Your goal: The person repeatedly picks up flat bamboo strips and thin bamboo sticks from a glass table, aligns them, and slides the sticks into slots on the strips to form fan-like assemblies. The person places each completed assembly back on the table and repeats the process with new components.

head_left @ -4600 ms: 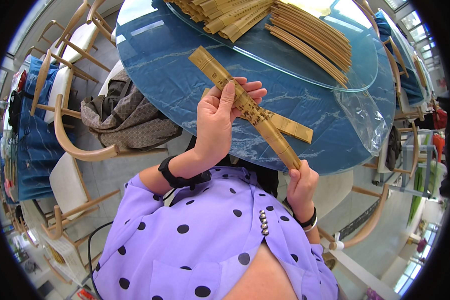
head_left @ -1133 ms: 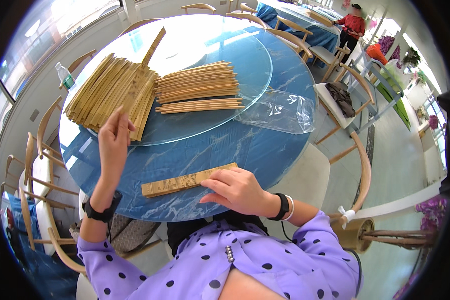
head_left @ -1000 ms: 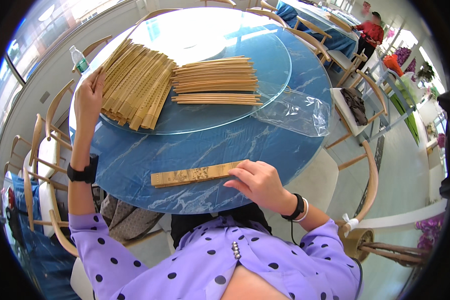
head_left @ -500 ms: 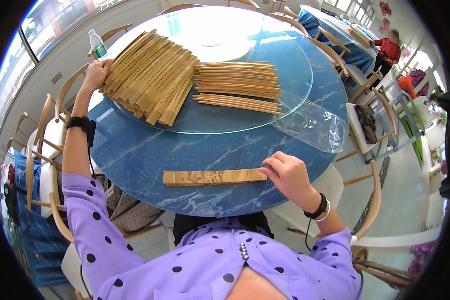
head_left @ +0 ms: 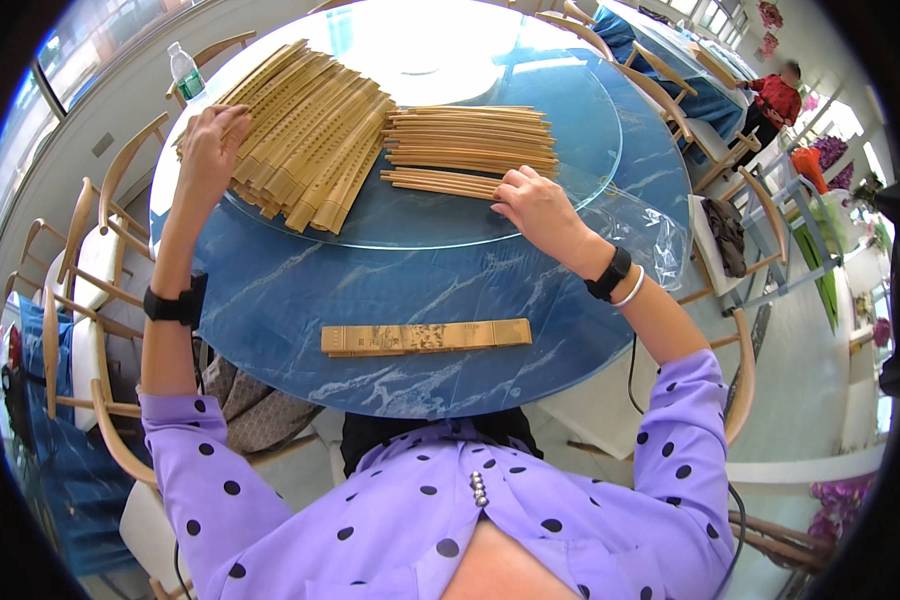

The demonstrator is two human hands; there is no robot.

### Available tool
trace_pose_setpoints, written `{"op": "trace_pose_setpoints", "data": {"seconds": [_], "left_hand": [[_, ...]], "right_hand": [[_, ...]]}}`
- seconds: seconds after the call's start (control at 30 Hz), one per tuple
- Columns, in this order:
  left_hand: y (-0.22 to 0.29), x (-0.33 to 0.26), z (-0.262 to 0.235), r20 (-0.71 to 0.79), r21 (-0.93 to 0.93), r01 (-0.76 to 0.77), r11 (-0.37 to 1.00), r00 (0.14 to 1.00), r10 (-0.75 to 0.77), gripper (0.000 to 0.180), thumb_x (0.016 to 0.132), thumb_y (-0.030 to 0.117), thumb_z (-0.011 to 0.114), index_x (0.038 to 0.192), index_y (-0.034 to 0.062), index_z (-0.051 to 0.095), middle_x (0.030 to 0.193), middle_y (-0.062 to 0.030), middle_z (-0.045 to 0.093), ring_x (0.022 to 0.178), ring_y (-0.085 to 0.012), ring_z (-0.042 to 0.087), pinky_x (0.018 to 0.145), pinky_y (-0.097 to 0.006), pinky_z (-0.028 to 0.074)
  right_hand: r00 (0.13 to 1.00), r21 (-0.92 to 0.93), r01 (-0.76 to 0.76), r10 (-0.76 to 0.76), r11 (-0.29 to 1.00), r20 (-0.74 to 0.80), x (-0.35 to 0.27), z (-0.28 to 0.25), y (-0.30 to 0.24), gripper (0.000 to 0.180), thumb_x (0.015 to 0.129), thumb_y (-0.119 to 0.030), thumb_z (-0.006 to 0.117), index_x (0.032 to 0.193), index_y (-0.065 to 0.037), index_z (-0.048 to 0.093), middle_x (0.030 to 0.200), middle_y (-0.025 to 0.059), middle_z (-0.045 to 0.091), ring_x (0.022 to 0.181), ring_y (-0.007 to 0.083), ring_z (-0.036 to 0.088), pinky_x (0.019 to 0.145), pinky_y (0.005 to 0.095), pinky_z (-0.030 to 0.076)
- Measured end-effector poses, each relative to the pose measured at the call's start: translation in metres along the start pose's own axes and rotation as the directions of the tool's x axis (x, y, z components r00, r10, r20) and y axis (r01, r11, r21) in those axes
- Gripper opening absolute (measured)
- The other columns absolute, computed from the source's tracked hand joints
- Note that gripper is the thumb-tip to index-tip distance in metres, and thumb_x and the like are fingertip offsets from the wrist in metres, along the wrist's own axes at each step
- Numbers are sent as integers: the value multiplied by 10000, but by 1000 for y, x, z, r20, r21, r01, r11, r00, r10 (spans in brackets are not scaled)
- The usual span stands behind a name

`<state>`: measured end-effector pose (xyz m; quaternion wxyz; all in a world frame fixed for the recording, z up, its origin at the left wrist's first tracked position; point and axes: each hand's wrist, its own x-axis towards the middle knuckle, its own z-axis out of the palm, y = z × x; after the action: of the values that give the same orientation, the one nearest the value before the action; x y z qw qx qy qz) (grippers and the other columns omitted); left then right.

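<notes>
Nearest the person, a flat bundle of tan bamboo slips [head_left: 426,337] lies alone on the round blue marbled tabletop [head_left: 300,290], near its front edge. Beyond it, the right hand [head_left: 537,205] rests fingers spread on the near end of a neat stack of narrow bamboo strips [head_left: 473,145] on the glass turntable [head_left: 450,215]. The left hand [head_left: 210,150], fingers loosely open, lies on the far-left fan of wider bamboo slats [head_left: 305,135]. Pressing unevenly could turn the glass and scatter both piles.
</notes>
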<state>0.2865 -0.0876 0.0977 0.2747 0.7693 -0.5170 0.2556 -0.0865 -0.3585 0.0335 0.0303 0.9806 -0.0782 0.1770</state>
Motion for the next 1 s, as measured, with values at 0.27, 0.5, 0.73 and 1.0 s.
{"op": "trace_pose_setpoints", "data": {"seconds": [0.27,0.5,0.73,1.0], "left_hand": [[179,-162,-33,358,-417,18,909,922,146,331,884,145,722,1186,31,651,1205,-122,588,1186,-332,512,1027,-456,408],[215,-214,-17,330,-566,191,802,944,8,257,876,79,720,1125,31,680,1150,-99,633,1120,-327,560,987,-439,442],[221,-227,-11,317,-557,216,802,948,-36,220,883,69,708,1098,28,685,1115,-98,646,1094,-324,573,962,-426,454],[227,-220,-11,291,-568,182,803,957,-11,219,894,61,696,1107,12,686,1098,-119,658,1071,-332,595,957,-424,460]], "right_hand": [[997,19,41,-42,999,63,31,12,6,226,877,-238,740,915,-23,683,947,113,627,983,297,635,862,404,543],[974,36,55,-61,998,219,46,8,16,173,881,-185,691,938,-24,670,976,128,649,971,323,657,848,419,542],[954,-309,264,-199,914,224,56,22,7,89,824,-115,673,845,-35,705,854,95,670,923,266,673,791,382,542],[962,-621,272,-191,735,195,45,22,-3,46,828,-101,639,860,-77,663,831,41,624,841,184,620,706,298,483]]}}
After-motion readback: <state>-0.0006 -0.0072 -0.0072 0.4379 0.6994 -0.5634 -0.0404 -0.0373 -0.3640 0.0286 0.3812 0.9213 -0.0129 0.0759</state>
